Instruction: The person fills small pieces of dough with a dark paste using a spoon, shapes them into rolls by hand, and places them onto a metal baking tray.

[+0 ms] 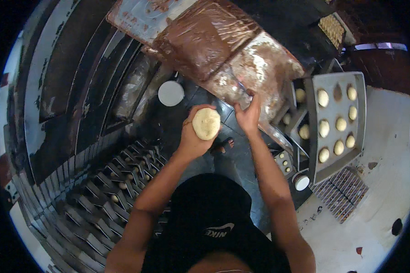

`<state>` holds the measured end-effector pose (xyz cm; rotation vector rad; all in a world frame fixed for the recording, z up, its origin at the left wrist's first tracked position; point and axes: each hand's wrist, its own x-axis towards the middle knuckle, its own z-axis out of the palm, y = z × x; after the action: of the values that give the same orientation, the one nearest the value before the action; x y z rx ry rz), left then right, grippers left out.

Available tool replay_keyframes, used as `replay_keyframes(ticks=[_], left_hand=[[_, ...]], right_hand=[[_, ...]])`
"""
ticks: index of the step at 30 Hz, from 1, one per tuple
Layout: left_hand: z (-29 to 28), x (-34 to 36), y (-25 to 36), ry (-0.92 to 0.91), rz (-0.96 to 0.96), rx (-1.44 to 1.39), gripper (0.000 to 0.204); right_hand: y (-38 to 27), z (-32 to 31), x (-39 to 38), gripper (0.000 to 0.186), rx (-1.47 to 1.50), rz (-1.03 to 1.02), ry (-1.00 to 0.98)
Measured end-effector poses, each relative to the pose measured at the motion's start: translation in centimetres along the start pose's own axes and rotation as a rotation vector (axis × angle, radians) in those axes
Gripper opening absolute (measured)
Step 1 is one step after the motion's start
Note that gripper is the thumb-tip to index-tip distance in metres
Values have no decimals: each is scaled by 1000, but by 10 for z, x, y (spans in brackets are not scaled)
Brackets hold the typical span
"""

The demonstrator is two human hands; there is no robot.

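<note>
My left hand [196, 144] is curled around a round, pale yellow bun [206, 123], its flat face turned up. To the right, my right hand [249, 116] has its fingers closed on a thin metal spreading knife [240, 85], held over the near edge of the worktop. Part of the knife blends into the smeared surface, so its full shape is hard to tell. Just beyond my hands lies the worktop [271, 68] with a thick brown chocolate-like spread [196, 45] on its left part.
At the right, a metal tray [315, 132] holds several pale buns, with more trays stacked beside it. Lower left stand racks of metal trays [109, 204] with buns. A white round lid [171, 93] sits beyond my left hand; a white-lidded jar [301, 182] stands lower right.
</note>
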<state>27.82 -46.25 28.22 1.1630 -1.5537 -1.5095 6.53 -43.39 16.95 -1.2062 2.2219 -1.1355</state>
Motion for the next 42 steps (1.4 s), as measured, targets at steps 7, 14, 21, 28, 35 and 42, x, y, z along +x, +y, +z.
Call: replay_keyframes(ticks=[7, 14, 21, 28, 35, 42], left_hand=[[-105, 100, -142, -93, -338, -410, 68], [-96, 130, -154, -219, -412, -281, 56], [-78, 136, -147, -172, -374, -346, 80], [-97, 151, -157, 23, -226, -385, 62], [-101, 161, -149, 21, -274, -407, 62], [-116, 151, -119, 140, 53, 273, 60]], right_hand=[[10, 78, 39, 20, -152, -95, 121], [-78, 49, 79, 25, -367, -71, -275], [-123, 53, 131, 21, -728, -320, -594], [-116, 67, 156, 30, -1026, -329, -983], [-101, 60, 149, 30, -790, -401, -843], [-89, 75, 146, 28, -693, -344, -765]])
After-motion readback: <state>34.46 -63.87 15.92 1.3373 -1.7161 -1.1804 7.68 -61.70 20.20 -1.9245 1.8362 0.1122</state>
